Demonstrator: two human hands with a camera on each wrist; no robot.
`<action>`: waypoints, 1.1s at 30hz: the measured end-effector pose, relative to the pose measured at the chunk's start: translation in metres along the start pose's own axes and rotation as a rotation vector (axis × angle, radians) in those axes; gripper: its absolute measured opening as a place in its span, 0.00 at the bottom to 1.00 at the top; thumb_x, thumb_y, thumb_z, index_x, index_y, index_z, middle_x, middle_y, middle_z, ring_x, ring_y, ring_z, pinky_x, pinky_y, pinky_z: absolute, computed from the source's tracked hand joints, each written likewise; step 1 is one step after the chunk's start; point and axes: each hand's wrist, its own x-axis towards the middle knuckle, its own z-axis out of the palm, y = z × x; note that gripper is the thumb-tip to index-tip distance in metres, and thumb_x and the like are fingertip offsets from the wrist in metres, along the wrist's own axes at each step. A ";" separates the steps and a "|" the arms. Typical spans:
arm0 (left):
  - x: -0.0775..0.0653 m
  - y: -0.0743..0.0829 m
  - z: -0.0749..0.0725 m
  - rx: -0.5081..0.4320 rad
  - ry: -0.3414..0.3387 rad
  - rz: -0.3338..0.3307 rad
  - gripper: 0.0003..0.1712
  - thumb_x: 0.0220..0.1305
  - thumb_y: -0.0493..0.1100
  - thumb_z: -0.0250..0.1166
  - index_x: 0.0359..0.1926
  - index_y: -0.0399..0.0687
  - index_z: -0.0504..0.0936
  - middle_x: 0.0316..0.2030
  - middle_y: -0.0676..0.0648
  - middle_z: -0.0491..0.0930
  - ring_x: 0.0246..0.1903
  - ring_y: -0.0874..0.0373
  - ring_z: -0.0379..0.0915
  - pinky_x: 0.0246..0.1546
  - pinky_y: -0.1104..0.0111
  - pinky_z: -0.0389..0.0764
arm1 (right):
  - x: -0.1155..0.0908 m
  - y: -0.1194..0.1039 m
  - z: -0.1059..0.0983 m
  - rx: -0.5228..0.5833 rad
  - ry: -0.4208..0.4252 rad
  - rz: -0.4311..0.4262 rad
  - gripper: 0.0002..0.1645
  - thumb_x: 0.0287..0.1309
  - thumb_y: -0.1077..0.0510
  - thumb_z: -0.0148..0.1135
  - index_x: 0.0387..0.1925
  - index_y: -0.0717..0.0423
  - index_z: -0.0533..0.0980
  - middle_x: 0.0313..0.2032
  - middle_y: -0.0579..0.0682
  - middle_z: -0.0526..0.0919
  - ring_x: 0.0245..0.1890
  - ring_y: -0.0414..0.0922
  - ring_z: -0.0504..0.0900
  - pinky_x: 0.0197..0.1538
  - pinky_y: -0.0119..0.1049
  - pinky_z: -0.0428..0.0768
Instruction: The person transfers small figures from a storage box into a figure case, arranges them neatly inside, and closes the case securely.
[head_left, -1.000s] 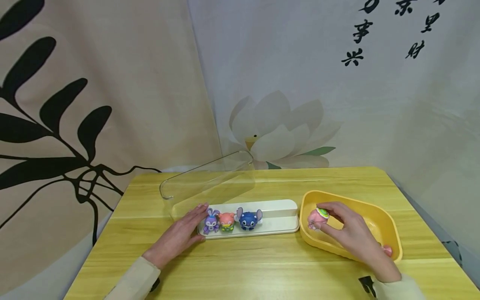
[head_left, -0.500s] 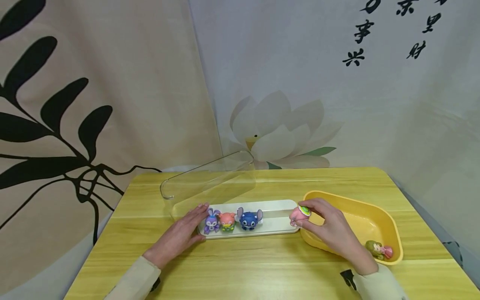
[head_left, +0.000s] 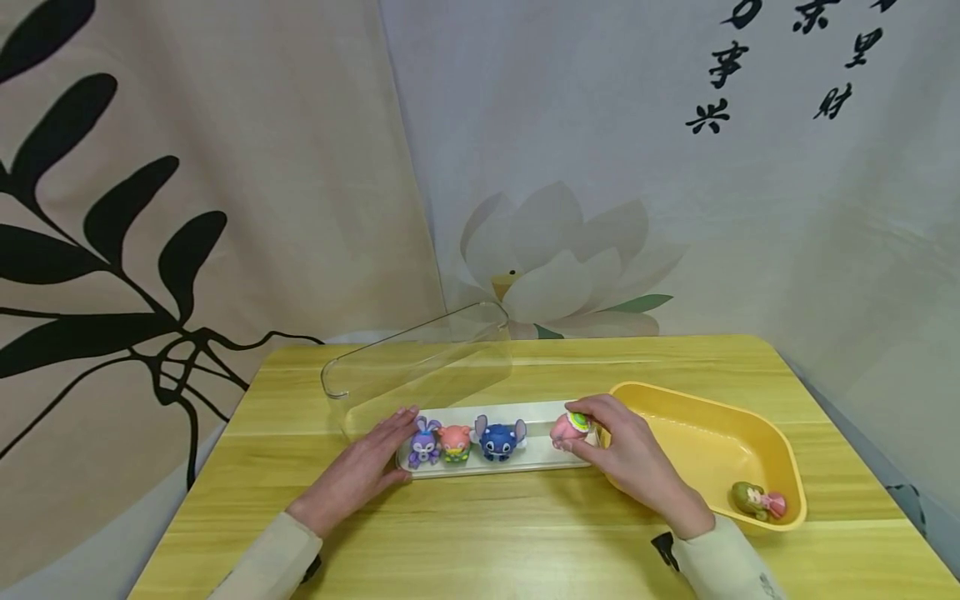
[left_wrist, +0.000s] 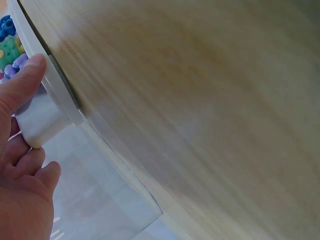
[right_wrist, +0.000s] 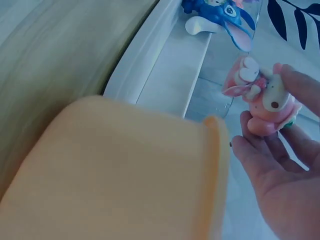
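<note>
Your right hand (head_left: 628, 442) has moved left, away from the yellow tray (head_left: 705, 442); its fingers pinch the pink figurine (head_left: 564, 427) by the head, over the right end of the white base (head_left: 536, 455), apparently leaving its lower body free. Your left hand (head_left: 360, 479) grips the opposite end, likely steadying it. Behind stands the transparent cover (head_left: 420, 367).

The left hand (head_left: 362, 471) holds the left end of a white tray (head_left: 536, 456) bearing a purple toy (head_left: 424, 445), an orange toy (head_left: 454, 442) and a blue toy (head_left: 498, 441); the right hand (head_left: 636, 454) pinches a pink toy (head_left: 566, 428) at the tray's right end. A yellow basin (head_left: 712, 429), right, contains a green-and-pink toy (head_left: 748, 498). A clear cover (head_left: 427, 358) sits behind on the wooden table (head_left: 480, 542).
</note>
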 end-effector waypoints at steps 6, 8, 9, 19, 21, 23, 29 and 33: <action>0.000 0.000 0.001 -0.003 0.004 0.002 0.44 0.58 0.46 0.79 0.72 0.38 0.72 0.77 0.41 0.62 0.74 0.43 0.61 0.69 0.53 0.72 | 0.005 -0.005 0.009 0.001 -0.020 0.011 0.28 0.51 0.53 0.83 0.53 0.56 0.84 0.48 0.42 0.84 0.45 0.41 0.82 0.47 0.42 0.86; 0.000 0.000 0.001 -0.004 0.004 0.001 0.44 0.58 0.46 0.78 0.72 0.38 0.72 0.77 0.41 0.62 0.74 0.44 0.61 0.69 0.53 0.72 | 0.006 -0.005 0.012 -0.015 -0.029 0.009 0.28 0.51 0.53 0.83 0.52 0.56 0.84 0.48 0.42 0.84 0.45 0.41 0.82 0.47 0.42 0.86; 0.000 0.000 0.001 -0.004 0.004 0.000 0.44 0.58 0.46 0.78 0.72 0.38 0.72 0.77 0.41 0.62 0.74 0.44 0.61 0.69 0.52 0.72 | 0.006 -0.005 0.014 -0.021 -0.034 0.007 0.28 0.51 0.52 0.83 0.52 0.56 0.84 0.48 0.42 0.84 0.44 0.41 0.82 0.47 0.42 0.86; 0.000 0.000 0.001 -0.012 -0.001 -0.009 0.44 0.58 0.46 0.78 0.72 0.40 0.72 0.77 0.42 0.61 0.75 0.44 0.60 0.69 0.53 0.73 | 0.010 -0.002 0.031 -0.098 -0.081 -0.022 0.25 0.53 0.52 0.82 0.51 0.55 0.83 0.40 0.39 0.81 0.39 0.38 0.77 0.42 0.36 0.83; 0.000 0.000 0.001 -0.009 -0.003 -0.008 0.44 0.59 0.46 0.78 0.73 0.40 0.72 0.78 0.42 0.61 0.75 0.44 0.60 0.69 0.53 0.73 | 0.011 -0.002 0.033 -0.120 -0.083 -0.028 0.24 0.53 0.53 0.82 0.50 0.55 0.83 0.40 0.40 0.81 0.38 0.38 0.76 0.40 0.36 0.82; 0.000 0.000 0.001 -0.010 -0.006 -0.008 0.44 0.59 0.46 0.78 0.73 0.40 0.72 0.78 0.42 0.61 0.75 0.44 0.60 0.69 0.53 0.73 | 0.012 -0.002 0.035 -0.159 -0.083 -0.035 0.24 0.52 0.53 0.82 0.49 0.55 0.83 0.40 0.41 0.82 0.37 0.38 0.77 0.39 0.35 0.82; 0.001 0.000 0.001 -0.016 -0.012 -0.010 0.44 0.59 0.46 0.78 0.73 0.39 0.71 0.78 0.41 0.61 0.75 0.43 0.60 0.69 0.52 0.73 | 0.014 -0.001 0.042 -0.268 -0.060 -0.084 0.24 0.48 0.53 0.84 0.45 0.55 0.84 0.42 0.46 0.85 0.39 0.42 0.81 0.40 0.39 0.86; 0.000 0.001 0.000 -0.016 -0.011 -0.011 0.44 0.58 0.46 0.78 0.73 0.39 0.72 0.77 0.41 0.61 0.75 0.43 0.60 0.69 0.52 0.72 | 0.015 0.001 0.047 -0.309 -0.058 -0.111 0.24 0.47 0.53 0.85 0.44 0.56 0.84 0.42 0.47 0.85 0.41 0.45 0.83 0.39 0.41 0.87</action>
